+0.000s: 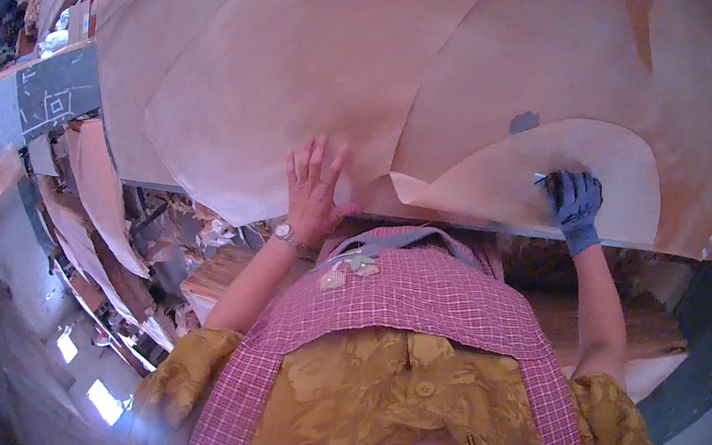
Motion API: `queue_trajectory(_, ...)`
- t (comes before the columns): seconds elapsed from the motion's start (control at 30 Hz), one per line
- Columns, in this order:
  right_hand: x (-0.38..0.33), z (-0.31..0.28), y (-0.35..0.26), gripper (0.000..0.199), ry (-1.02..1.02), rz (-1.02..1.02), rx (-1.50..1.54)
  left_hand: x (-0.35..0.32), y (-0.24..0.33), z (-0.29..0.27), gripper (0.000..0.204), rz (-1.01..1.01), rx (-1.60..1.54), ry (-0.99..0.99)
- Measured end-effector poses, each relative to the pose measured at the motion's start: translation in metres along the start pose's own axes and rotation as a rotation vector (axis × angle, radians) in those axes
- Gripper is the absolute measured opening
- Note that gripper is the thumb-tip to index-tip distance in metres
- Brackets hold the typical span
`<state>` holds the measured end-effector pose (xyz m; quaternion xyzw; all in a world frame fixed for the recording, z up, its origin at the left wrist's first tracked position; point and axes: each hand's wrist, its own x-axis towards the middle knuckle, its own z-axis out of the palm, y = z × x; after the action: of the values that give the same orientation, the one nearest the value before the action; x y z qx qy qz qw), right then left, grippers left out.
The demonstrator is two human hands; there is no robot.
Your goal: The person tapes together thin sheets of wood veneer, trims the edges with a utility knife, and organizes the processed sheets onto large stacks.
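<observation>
Before us lies a wide spread of thin, pale tan wood veneer sheets [326, 59], overlapping one another and covering the whole work surface up to its near edge. On top of them, toward our right, sits a smaller rounded piece of light veneer [568, 177], its near left corner curling up a little off the sheets below. Just above its curved upper edge a small dark grey patch [526, 122] shows on the larger sheet. Below the edge of the surface, on our left, more loose veneer strips and scraps [99, 200] hang and pile up in a heap.

We wear a pink checked apron [417, 307] over a mustard patterned shirt. Our left hand [313, 188], bare, with a silver wristwatch [284, 232] at the wrist, lies flat on the big sheets near their front edge, fingers spread wide and gripping nothing. Our right hand [575, 206], in a dark blue-grey glove, rests on the rounded piece, fingers curled closed around a small pale tool [542, 179] whose tip pokes out to the left; we cannot tell what kind of tool it is.
</observation>
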<state>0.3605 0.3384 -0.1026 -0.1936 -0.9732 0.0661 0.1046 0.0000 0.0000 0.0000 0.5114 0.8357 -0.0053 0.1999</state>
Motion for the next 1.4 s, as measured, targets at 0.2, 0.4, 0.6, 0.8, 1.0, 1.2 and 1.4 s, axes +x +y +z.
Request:
queue_trajectory(0.2, 0.008, -0.007, -0.027, 0.031, 0.099, 0.012, -0.113, -0.018, -0.031, 0.023, 0.062, 0.168, -0.049, 0.233)
queue_trajectory(0.4, 0.007, -0.001, -0.032, 0.031, -0.013, 0.118, -0.163, -0.014, -0.038, 0.042, 0.045, 0.269, -0.066, 0.346)
queue_trajectory(0.6, 0.009, -0.006, -0.042, 0.032, 0.034, 0.097, -0.186, -0.008, -0.005, 0.043, 0.033, 0.279, -0.131, 0.438)
queue_trajectory(0.8, 0.001, 0.003, -0.034, 0.032, 0.044, 0.094, -0.179, 0.004, 0.014, 0.059, 0.018, 0.262, -0.055, 0.5)
queue_trajectory(1.0, 0.002, 0.006, -0.029, 0.032, 0.029, 0.11, -0.161, 0.008, 0.022, 0.068, 0.012, 0.237, 0.075, 0.525)
queue_trajectory(1.2, 0.01, -0.001, -0.034, 0.031, 0.078, 0.063, -0.125, 0.001, 0.017, 0.067, 0.011, 0.205, 0.154, 0.425)
queue_trajectory(1.4, 0.005, 0.008, -0.026, 0.032, 0.117, 0.046, -0.132, -0.021, 0.013, 0.042, 0.015, 0.045, 0.11, 0.172)
